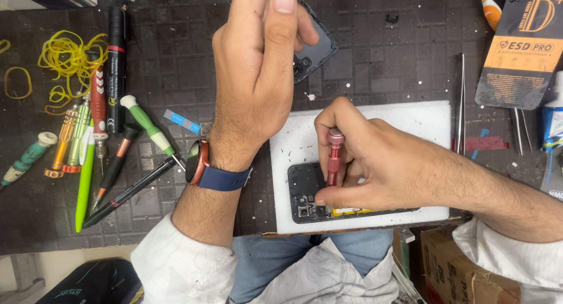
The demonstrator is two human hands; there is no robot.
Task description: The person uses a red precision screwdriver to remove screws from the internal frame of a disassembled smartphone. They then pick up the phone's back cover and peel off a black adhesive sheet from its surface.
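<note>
The left hand (258, 63) is raised well above the white foam pad (422, 119), wrist bent, fingers curled loosely with the thumb pointing up, closed on a dark rounded phone back cover (316, 51). The right hand (375, 163) rests over the pad's front edge, forearm entering from the right, fingertips pinched around a small red metal screwdriver (334, 157) held upright.

yellow rubber bands (65, 62) lie near the mat's left edge, spare screwdrivers (97, 134) beside them; tweezers (461, 104) rest toward its right edge.
</note>
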